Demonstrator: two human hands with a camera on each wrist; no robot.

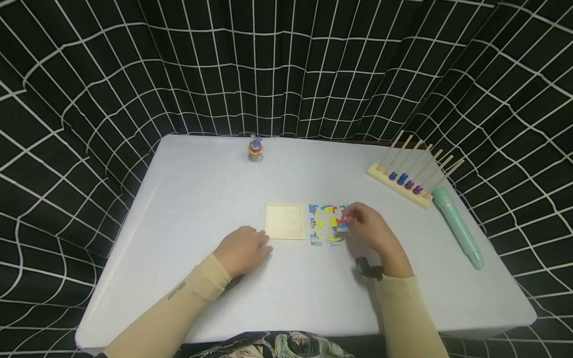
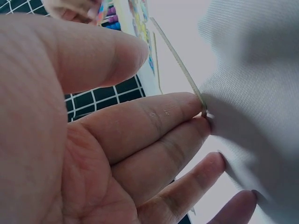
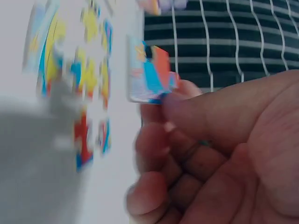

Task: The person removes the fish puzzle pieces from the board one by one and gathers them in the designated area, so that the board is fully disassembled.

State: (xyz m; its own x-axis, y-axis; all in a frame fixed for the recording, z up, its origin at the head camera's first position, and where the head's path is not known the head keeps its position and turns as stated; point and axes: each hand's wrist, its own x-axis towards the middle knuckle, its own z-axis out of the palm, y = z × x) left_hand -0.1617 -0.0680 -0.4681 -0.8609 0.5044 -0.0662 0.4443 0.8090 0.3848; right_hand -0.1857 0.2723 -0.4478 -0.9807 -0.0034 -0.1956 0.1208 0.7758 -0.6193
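Observation:
A pale wooden puzzle tray [image 1: 284, 221] lies flat in the middle of the table. At its near left corner rests my left hand [image 1: 243, 251], and in the left wrist view its extended fingertips touch the tray's edge [image 2: 180, 63]. Several colourful jigsaw pieces [image 1: 316, 223] are spread in rows just right of the tray. Over the right side of these rows, my right hand [image 1: 369, 226] pinches one puzzle piece [image 3: 152, 74] between thumb and fingers. That piece, printed in red, blue and yellow, is held up off the table in the right wrist view.
A wooden peg rack [image 1: 398, 186] with blue and purple beads stands at the back right. Beside it lies a mint-green microphone-shaped stick [image 1: 461, 228]. Near the back edge is a small purple and orange toy [image 1: 255, 147]. Black gridded curtains [image 1: 277, 64] surround the white table.

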